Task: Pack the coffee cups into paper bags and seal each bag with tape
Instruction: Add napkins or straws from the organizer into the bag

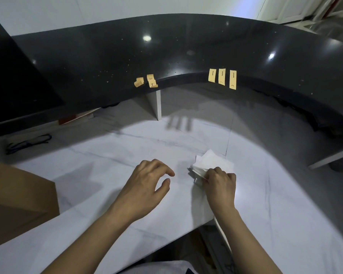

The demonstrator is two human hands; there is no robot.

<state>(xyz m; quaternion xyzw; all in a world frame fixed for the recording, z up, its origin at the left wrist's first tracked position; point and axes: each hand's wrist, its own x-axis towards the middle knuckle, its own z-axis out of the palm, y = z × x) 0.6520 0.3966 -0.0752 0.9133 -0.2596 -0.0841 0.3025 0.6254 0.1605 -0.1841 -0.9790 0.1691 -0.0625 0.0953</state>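
Note:
My right hand (pixel 221 183) grips a folded wad of white paper (pixel 212 164) on the white marble desk (pixel 107 165). A little to its left, my left hand (pixel 149 182) hovers over the desk with loosely curled fingers and holds nothing. Three tan tape strips (pixel 222 77) hang from the front edge of the raised black counter (pixel 166 56), and two more tape strips (pixel 147 81) hang further left, one of them curled. A brown paper bag (pixel 20 200) stands at the desk's left edge. No coffee cup is in view.
A pair of black glasses (pixel 28 143) lies at the left under the counter's overhang. A white support panel (pixel 156 104) stands beneath the counter. A dark monitor (pixel 12 76) fills the far left. The desk's near edge drops off below my right forearm.

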